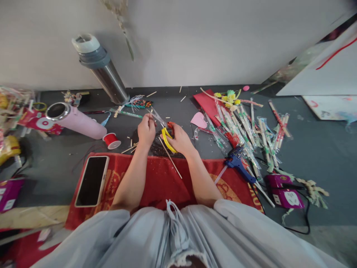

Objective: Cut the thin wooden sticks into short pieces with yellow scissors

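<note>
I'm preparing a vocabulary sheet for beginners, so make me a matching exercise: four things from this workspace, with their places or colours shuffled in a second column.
Things:
1. scissors
2. smartphone
3. glue gun
4. heart-shaped cutout

Places and colours:
A. blue
B. held in the right hand
C. pink
D. on the left end of the red towel

Pairs: 1-B, 2-D, 3-A, 4-C

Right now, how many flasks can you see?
2: a steel flask near the wall, and a pink flask closer in, both left of the left hand. Clutter at far left might hide more.
</note>
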Tool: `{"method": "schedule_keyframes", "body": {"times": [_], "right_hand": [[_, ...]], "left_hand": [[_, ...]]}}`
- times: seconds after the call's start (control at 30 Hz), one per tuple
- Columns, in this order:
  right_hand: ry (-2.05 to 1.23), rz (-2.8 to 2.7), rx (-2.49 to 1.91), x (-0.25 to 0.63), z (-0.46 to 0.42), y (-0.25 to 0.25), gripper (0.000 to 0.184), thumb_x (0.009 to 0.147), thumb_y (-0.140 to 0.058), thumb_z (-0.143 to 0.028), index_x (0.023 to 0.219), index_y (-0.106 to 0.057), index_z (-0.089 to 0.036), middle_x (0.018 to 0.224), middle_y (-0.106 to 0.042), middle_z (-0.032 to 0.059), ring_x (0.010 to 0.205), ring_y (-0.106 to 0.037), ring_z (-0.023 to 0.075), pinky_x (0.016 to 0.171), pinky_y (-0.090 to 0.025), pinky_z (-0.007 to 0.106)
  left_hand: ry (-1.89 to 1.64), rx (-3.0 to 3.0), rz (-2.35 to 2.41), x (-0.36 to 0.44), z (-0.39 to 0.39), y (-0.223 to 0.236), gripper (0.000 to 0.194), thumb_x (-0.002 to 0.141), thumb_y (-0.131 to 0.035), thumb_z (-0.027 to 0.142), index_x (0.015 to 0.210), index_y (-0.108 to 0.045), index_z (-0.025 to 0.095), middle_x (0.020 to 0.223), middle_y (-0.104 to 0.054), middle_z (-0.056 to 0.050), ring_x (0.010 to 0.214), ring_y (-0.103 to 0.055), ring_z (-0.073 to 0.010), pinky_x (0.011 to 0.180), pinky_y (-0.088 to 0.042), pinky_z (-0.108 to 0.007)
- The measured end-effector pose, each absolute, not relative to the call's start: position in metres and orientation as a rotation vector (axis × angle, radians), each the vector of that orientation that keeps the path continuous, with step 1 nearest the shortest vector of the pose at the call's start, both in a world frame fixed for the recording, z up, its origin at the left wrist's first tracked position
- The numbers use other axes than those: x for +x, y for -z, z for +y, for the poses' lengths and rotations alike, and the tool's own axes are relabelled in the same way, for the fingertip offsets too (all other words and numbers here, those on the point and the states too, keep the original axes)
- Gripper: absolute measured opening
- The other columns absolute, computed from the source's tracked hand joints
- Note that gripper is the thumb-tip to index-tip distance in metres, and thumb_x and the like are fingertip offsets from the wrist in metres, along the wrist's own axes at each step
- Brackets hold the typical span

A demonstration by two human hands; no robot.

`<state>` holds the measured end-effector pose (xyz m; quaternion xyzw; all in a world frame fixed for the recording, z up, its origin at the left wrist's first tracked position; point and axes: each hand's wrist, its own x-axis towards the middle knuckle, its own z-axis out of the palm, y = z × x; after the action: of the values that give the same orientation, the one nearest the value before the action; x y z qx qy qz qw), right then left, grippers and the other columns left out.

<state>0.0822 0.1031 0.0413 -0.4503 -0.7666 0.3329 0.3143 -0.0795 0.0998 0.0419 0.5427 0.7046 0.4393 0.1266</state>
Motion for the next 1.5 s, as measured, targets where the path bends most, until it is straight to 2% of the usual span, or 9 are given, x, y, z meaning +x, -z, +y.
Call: {"method": "schedule_keyframes", "body": {"times": [0.2,0.43,0.6,0.7,1.13,1.4,1.5], "right_hand": [[-0.932,-2.012,-1.187,0.086,0.105,-0.042,0.059,0.083,-0.061,-0.053,0.122,-0.052,-0.010,0.119,-0.062,0.0211,0.115,-0.059,0.0288,0.096,-0.047,0.046],[-0.945,-2.023,-1.185,0.089,0.106,-0.041,0.058,0.083,-0.061,-0.053,0.123,-0.053,-0.011,0.117,-0.063,0.0182,0.112,-0.060,0.0273,0.096,-0.047,0.043],[-0.946,-2.033,-1.188,0.091,0.107,-0.042,0.060,0.082,-0.061,-0.055,0.123,-0.052,-0.011,0.118,-0.063,0.0190,0.112,-0.060,0.0278,0.097,-0.047,0.044],[-0.940,-2.047,-1.199,0.092,0.108,-0.042,0.062,0.082,-0.060,-0.057,0.124,-0.052,-0.012,0.120,-0.063,0.0199,0.112,-0.060,0.0289,0.097,-0.047,0.046],[-0.899,-2.091,-1.225,0.097,0.109,-0.042,0.061,0.082,-0.060,-0.058,0.122,-0.055,-0.011,0.115,-0.065,0.0186,0.108,-0.061,0.0279,0.095,-0.048,0.045],[-0.896,-2.086,-1.199,0.098,0.111,-0.040,0.060,0.082,-0.061,-0.057,0.122,-0.056,-0.013,0.113,-0.066,0.0169,0.106,-0.063,0.0266,0.094,-0.048,0.043],[-0.881,-2.108,-1.218,0.098,0.111,-0.042,0.058,0.083,-0.061,-0.055,0.122,-0.056,-0.014,0.115,-0.066,0.0166,0.107,-0.063,0.0266,0.095,-0.048,0.043]], "left_hand": [[-1.150,1.725,2.058,-0.075,0.097,-0.045,0.030,0.093,-0.034,0.033,0.093,-0.062,0.019,0.069,-0.061,-0.001,0.065,-0.057,-0.0145,0.067,-0.044,-0.027],[-1.134,1.756,2.000,-0.073,0.097,-0.048,0.039,0.094,-0.034,0.035,0.111,-0.065,0.018,0.079,-0.069,-0.004,0.068,-0.061,-0.0142,0.069,-0.045,-0.025],[-1.133,1.795,1.979,-0.075,0.096,-0.048,0.040,0.095,-0.035,0.035,0.117,-0.065,0.019,0.102,-0.073,-0.006,0.087,-0.066,-0.0158,0.078,-0.047,-0.025],[-1.102,1.809,1.989,-0.077,0.097,-0.046,0.040,0.095,-0.035,0.034,0.118,-0.065,0.020,0.109,-0.072,-0.006,0.099,-0.066,-0.0173,0.083,-0.047,-0.025],[-1.041,1.812,1.997,-0.077,0.098,-0.045,0.039,0.094,-0.036,0.033,0.112,-0.067,0.018,0.100,-0.073,-0.008,0.089,-0.067,-0.0181,0.078,-0.047,-0.026],[-1.068,1.792,2.009,-0.077,0.100,-0.042,0.040,0.094,-0.034,0.035,0.107,-0.067,0.018,0.074,-0.065,-0.003,0.069,-0.059,-0.0148,0.067,-0.043,-0.025],[-1.084,1.806,1.970,-0.077,0.100,-0.043,0.037,0.093,-0.035,0.034,0.104,-0.067,0.018,0.077,-0.066,-0.004,0.070,-0.059,-0.0149,0.069,-0.043,-0.025]]}}
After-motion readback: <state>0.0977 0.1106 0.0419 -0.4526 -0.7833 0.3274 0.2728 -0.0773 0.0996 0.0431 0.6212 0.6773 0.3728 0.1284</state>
